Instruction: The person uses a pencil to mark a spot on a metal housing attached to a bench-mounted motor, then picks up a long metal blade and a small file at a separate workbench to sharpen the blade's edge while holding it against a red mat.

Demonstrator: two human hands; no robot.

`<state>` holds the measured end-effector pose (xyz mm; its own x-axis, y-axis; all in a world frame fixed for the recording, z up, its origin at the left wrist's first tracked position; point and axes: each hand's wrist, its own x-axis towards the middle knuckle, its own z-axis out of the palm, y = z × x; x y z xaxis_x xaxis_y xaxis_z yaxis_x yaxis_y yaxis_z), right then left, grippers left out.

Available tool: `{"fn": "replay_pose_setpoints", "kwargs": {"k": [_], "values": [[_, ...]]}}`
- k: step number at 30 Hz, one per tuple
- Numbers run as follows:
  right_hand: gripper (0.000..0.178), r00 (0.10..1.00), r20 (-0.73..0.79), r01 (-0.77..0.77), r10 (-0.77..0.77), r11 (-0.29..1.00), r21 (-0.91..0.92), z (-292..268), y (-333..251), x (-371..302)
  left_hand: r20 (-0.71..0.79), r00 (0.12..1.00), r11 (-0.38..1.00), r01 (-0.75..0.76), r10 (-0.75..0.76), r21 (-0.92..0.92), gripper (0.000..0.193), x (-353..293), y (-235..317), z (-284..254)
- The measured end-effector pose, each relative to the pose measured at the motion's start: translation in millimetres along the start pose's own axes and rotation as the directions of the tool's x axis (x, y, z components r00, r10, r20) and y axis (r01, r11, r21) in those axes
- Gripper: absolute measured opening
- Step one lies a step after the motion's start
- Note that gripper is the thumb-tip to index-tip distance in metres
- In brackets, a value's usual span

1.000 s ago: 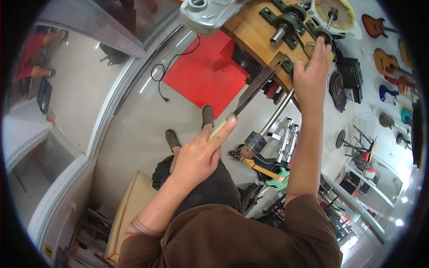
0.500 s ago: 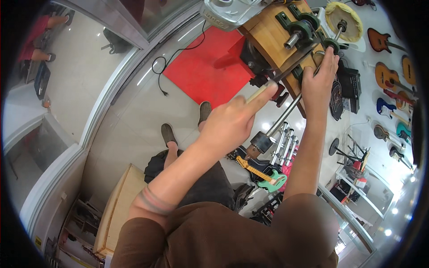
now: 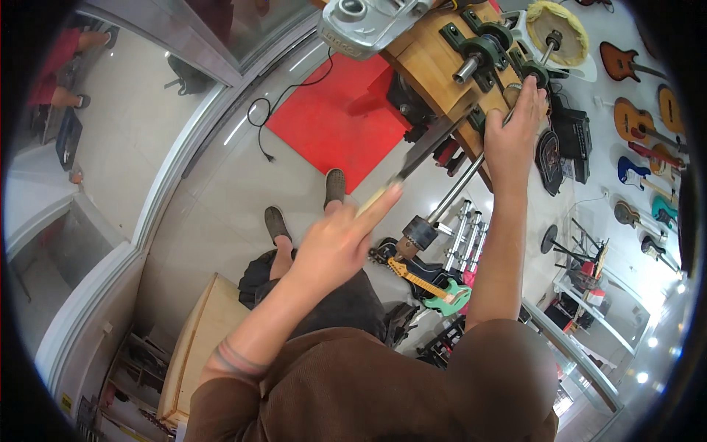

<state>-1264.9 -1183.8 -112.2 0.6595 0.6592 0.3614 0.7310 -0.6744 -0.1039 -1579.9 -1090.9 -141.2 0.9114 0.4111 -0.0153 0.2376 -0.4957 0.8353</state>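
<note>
The pale handle of a long flat file (image 3: 433,146) is closed in my left hand (image 3: 333,247), with the forefinger stretched along it. The dark blade slants up to the right, its tip blurred by the wooden bench top (image 3: 420,53). My right hand (image 3: 513,136) lies over a steel shaft (image 3: 460,188) at the bench edge. Its fingers stretch toward a green bearing block (image 3: 535,74), thumb apart; what lies under the palm is hidden. A drill chuck (image 3: 420,232) sits on the shaft's near end, and a round yellow-edged pad (image 3: 557,35) at its far end.
Another bearing block (image 3: 479,53) with a shaft stub and a grey metal machine housing (image 3: 368,26) stand on the bench. Below lie a red mat (image 3: 324,125) and a black cord (image 3: 259,121). A green electric guitar (image 3: 447,296) is near the chuck; guitars hang at right.
My left hand has drawn the file back, down and to the left, so its tip is farther from my right hand. My right hand stays at the shaft as the view shifts slightly.
</note>
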Motion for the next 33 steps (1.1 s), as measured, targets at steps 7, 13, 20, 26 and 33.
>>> {"fn": "replay_pose_setpoints", "kwargs": {"k": [7,13,20,26,33], "values": [[0.069,0.99,-0.137,-0.007,0.012,0.999,0.039,-24,-23,-12,-0.02,0.993,0.992,0.12,-0.12,-0.025,0.068,-140,-17,-60],[0.049,0.945,0.298,0.01,-0.134,0.923,0.384,-43,-96,-1,-0.133,0.959,0.968,0.253,-0.251,-0.007,0.067,-174,-36,-97],[0.058,0.935,0.108,0.338,-0.339,0.941,0.022,23,-132,-6,-0.137,0.986,0.994,0.098,-0.091,0.044,0.068,-173,-57,-136],[0.031,0.926,0.297,0.157,-0.235,0.952,0.262,-15,-161,-29,-0.214,0.977,0.998,0.023,-0.009,0.064,0.07,-185,-58,-164],[0.045,0.948,0.205,0.262,-0.244,0.963,-0.066,23,-165,-18,-0.177,0.98,0.989,-0.068,0.091,0.128,0.07,-171,-45,-191]]}}
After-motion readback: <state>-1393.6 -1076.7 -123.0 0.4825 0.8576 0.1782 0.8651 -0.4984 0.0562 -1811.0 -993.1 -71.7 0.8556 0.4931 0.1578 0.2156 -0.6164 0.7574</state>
